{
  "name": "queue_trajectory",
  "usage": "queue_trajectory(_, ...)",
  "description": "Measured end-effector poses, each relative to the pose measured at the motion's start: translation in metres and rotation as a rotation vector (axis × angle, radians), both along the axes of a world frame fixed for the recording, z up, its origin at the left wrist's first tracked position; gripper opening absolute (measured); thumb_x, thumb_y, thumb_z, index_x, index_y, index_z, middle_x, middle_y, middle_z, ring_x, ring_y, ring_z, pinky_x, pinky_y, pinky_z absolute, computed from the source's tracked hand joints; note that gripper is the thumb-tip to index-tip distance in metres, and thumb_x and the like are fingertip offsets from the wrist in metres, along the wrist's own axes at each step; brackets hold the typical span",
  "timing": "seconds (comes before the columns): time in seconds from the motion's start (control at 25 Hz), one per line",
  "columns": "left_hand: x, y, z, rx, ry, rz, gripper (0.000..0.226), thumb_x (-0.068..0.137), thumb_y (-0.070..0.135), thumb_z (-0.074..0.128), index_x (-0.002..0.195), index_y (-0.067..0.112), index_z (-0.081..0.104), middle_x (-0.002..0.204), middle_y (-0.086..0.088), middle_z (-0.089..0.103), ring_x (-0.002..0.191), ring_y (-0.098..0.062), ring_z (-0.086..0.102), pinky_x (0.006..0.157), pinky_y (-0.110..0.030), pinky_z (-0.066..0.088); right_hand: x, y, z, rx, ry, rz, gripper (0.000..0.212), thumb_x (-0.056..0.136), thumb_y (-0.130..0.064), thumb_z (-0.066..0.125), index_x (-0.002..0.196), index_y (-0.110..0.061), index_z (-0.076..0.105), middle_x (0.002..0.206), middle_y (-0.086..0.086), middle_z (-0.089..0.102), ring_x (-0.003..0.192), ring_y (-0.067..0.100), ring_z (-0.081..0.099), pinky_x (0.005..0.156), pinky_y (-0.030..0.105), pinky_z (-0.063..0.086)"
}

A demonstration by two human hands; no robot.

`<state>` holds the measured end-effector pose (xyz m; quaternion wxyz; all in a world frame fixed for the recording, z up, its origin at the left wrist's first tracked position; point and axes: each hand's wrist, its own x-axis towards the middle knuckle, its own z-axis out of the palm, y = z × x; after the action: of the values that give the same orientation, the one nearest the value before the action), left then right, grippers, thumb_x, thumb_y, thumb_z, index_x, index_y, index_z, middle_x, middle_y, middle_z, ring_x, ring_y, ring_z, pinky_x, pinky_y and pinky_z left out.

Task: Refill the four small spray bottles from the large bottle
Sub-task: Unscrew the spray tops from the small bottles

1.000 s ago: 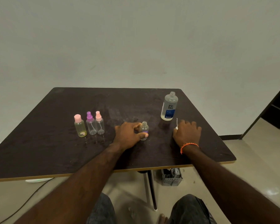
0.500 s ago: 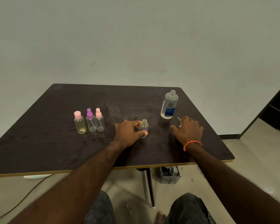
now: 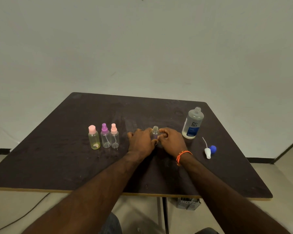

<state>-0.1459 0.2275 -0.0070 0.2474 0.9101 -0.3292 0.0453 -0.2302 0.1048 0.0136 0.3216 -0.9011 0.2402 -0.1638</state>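
I held the uncapped small bottle (image 3: 155, 134) upright between both hands, my left hand (image 3: 141, 144) curled round its left side and my right hand (image 3: 171, 143) pinching it from the right, near the middle of the dark table (image 3: 57, 166). The large bottle (image 3: 192, 123) stood open just to the right. Right of it and nearer lay a white spray head (image 3: 207, 152) beside a blue cap (image 3: 213, 149). Three capped spray bottles (image 3: 105, 138) stood in a row to the left.
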Motion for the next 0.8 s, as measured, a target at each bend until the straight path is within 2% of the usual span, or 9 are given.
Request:
queue_trajectory(0.24, 0.028, -0.017, 0.004, -0.003, -0.008, 0.033, 0.028, 0.093, 0.051, 0.061, 0.111, 0.029, 0.062, 0.101, 0.005, 0.069, 0.11, -0.021, 0.057, 0.084, -0.04, 0.023, 0.03, -0.019, 0.001, 0.042, 0.012, 0.002, 0.032, 0.089, -0.02, 0.062, 0.119, -0.023, 0.069, 0.107, -0.004, 0.074, 0.099, 0.014, 0.067, 0.094, 0.029, 0.052)
queue_trajectory(0.4, 0.034, -0.023, -0.003, -0.049, 0.035, 0.041, 0.031, 0.096, 0.056, 0.055, 0.104, 0.028, 0.063, 0.096, 0.007, 0.068, 0.106, -0.022, 0.059, 0.083, -0.04, 0.026, 0.031, -0.019, -0.007, 0.031, -0.005, 0.005, 0.025, 0.088, -0.025, 0.064, 0.111, -0.023, 0.075, 0.103, -0.004, 0.076, 0.095, 0.013, 0.068, 0.085, 0.023, 0.049)
queue_trajectory(0.48, 0.034, -0.023, -0.003, -0.02, 0.061, 0.034, 0.039, 0.093, 0.055, 0.06, 0.118, 0.025, 0.062, 0.108, 0.003, 0.07, 0.115, -0.025, 0.059, 0.089, -0.042, 0.03, 0.028, -0.015, -0.01, 0.009, 0.002, -0.017, 0.017, 0.088, -0.029, 0.065, 0.099, -0.024, 0.077, 0.093, -0.005, 0.075, 0.087, 0.012, 0.067, 0.08, 0.025, 0.05)
queue_trajectory(0.52, 0.033, -0.022, -0.001, 0.005, 0.092, 0.035, 0.054, 0.089, 0.053, 0.065, 0.132, 0.021, 0.057, 0.117, 0.0, 0.068, 0.124, -0.026, 0.056, 0.094, -0.043, 0.031, 0.026, -0.013, -0.011, -0.012, 0.0, -0.05, 0.013, 0.086, -0.032, 0.066, 0.091, -0.025, 0.076, 0.086, -0.006, 0.074, 0.083, 0.012, 0.066, 0.078, 0.029, 0.051)
queue_trajectory(0.6, 0.024, -0.016, 0.008, 0.012, 0.158, 0.025, 0.088, 0.085, 0.047, 0.071, 0.156, 0.012, 0.033, 0.141, -0.005, 0.058, 0.142, -0.026, 0.042, 0.107, -0.046, 0.029, 0.017, -0.006, -0.007, -0.047, -0.002, -0.141, 0.013, 0.085, -0.036, 0.065, 0.079, -0.025, 0.068, 0.076, -0.008, 0.069, 0.076, 0.012, 0.064, 0.076, 0.035, 0.053)
queue_trajectory(0.64, 0.018, -0.012, 0.012, -0.004, 0.149, 0.007, 0.095, 0.085, 0.044, 0.072, 0.16, 0.01, 0.024, 0.15, -0.007, 0.051, 0.148, -0.026, 0.035, 0.112, -0.047, 0.026, 0.013, -0.002, -0.004, -0.071, -0.008, -0.175, 0.015, 0.085, -0.037, 0.063, 0.076, -0.025, 0.065, 0.075, -0.008, 0.067, 0.075, 0.013, 0.063, 0.074, 0.036, 0.054)
queue_trajectory(0.72, 0.004, -0.003, 0.023, -0.058, 0.085, -0.036, 0.092, 0.088, 0.04, 0.069, 0.162, 0.012, 0.022, 0.158, -0.007, 0.044, 0.153, -0.026, 0.03, 0.117, -0.048, 0.021, 0.006, 0.007, 0.004, -0.125, -0.027, -0.192, 0.017, 0.084, -0.038, 0.06, 0.073, -0.024, 0.061, 0.075, -0.007, 0.067, 0.076, 0.017, 0.063, 0.072, 0.037, 0.053)
queue_trajectory(0.8, -0.009, 0.012, 0.035, -0.115, -0.003, -0.087, 0.078, 0.092, 0.034, 0.064, 0.16, 0.014, 0.03, 0.158, -0.006, 0.045, 0.153, -0.024, 0.03, 0.119, -0.044, 0.018, 0.0, 0.022, 0.013, -0.159, -0.043, -0.155, 0.016, 0.083, -0.037, 0.058, 0.076, -0.023, 0.062, 0.078, -0.005, 0.068, 0.078, 0.019, 0.064, 0.07, 0.035, 0.051)
